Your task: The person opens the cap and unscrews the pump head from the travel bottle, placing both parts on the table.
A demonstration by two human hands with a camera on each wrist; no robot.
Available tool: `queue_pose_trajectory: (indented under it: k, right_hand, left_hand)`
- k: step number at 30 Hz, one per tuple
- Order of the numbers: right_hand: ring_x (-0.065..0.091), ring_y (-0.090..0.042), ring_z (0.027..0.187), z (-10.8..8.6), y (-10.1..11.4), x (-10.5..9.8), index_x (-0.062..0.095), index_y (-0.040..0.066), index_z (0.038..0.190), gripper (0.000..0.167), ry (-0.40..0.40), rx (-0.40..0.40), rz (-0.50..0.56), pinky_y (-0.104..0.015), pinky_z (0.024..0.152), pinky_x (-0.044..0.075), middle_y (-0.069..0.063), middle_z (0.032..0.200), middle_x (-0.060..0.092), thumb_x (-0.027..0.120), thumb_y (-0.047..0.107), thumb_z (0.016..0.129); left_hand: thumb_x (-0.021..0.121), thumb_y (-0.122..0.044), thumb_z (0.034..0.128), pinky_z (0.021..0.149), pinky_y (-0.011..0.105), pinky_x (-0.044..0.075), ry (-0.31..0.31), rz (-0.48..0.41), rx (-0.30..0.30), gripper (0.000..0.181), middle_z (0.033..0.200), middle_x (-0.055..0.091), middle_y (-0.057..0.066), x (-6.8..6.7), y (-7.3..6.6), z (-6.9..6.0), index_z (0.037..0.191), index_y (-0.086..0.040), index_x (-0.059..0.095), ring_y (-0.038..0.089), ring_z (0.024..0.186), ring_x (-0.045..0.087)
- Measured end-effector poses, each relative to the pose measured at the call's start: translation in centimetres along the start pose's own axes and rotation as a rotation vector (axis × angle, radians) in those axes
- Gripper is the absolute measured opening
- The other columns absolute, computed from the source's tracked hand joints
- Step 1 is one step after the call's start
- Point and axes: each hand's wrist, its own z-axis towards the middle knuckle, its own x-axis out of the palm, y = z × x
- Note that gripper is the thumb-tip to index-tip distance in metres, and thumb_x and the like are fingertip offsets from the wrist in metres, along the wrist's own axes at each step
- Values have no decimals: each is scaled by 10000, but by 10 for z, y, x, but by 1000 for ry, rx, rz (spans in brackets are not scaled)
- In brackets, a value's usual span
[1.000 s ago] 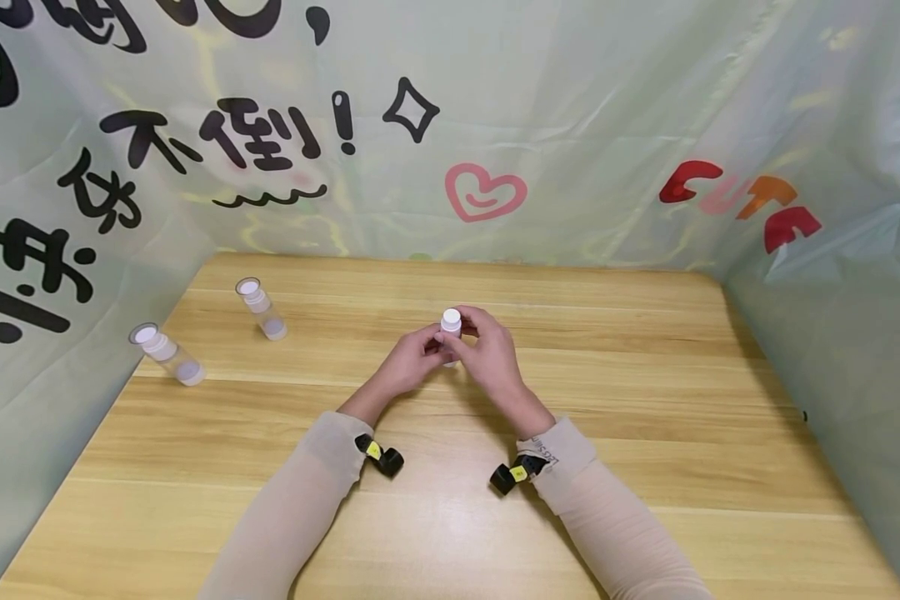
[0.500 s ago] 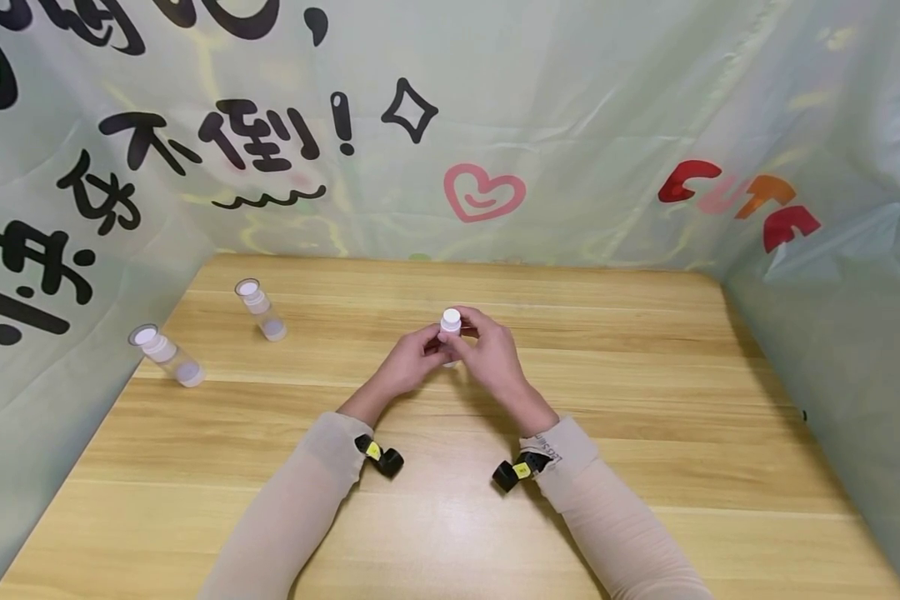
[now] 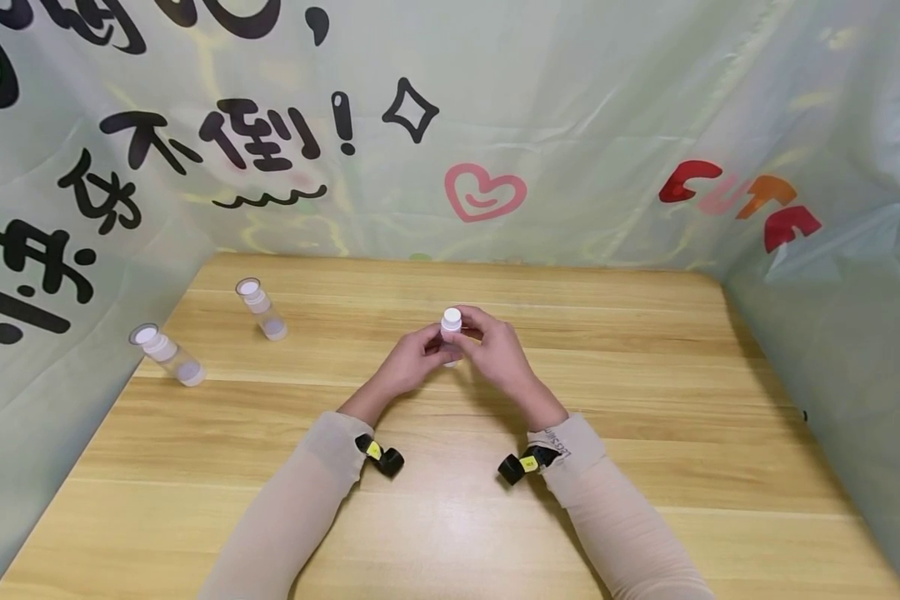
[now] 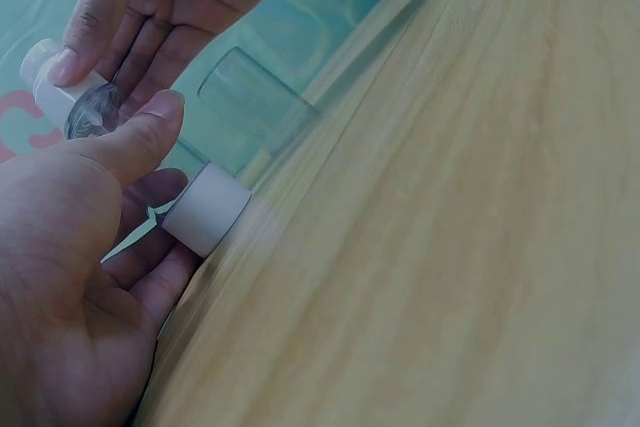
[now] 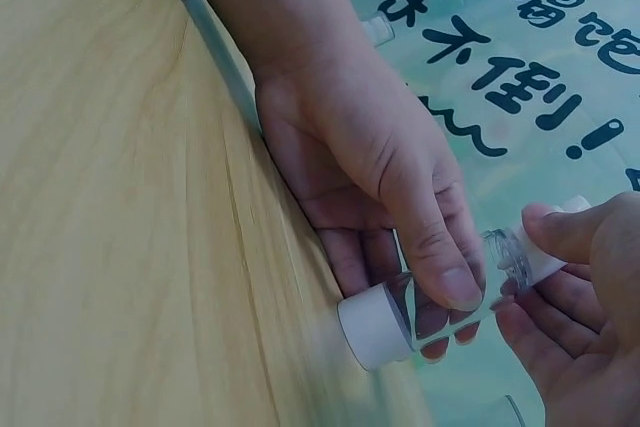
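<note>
A small clear bottle with a white base (image 4: pixel 208 209) stands on the wooden table in front of me. Its white top (image 3: pixel 452 320) shows above my fingers in the head view. My left hand (image 3: pixel 407 362) grips the clear body, thumb on the near side. The right hand (image 3: pixel 495 350) pinches the white collar (image 5: pixel 540 257) between thumb and fingers. Both hands meet around the bottle and cover most of it in the head view. In the left wrist view, a clear open cylinder (image 4: pixel 255 102), like a cap, stands on the table beyond the bottle.
Two similar white-topped clear bottles stand at the table's left: one farther back (image 3: pixel 262 310), the other near the left edge (image 3: pixel 168 356). A printed curtain (image 3: pixel 570 125) encloses the wooden table (image 3: pixel 645 375) at the back and sides.
My right wrist has swung slightly to the right while its fingers stay at the bottle's white collar. The left hand and the two bottles at the left have stayed in place.
</note>
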Motion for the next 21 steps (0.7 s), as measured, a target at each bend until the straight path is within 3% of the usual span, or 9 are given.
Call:
queue_pose_trajectory:
  k: [12, 21]
  right_hand:
    - [629, -241, 1115, 0, -2, -4, 583, 36, 1323, 404, 66, 27, 62, -298, 960, 504, -136, 1210, 658, 674, 115, 938]
    - [620, -264, 1126, 1, -2, -2, 538, 34, 1368, 530, 50, 6, 77, -334, 967, 505, -151, 1237, 635, 739, 144, 891]
  left_hand:
    - [720, -259, 907, 922, 300, 522, -3, 29, -2, 355, 1149, 683, 26, 0, 0, 0, 1226, -131, 632, 163, 1064, 636]
    - [721, -261, 906, 867, 306, 545, -18, 43, -3, 297, 1094, 691, 45, 0, 0, 0, 1166, -137, 646, 166, 1002, 650]
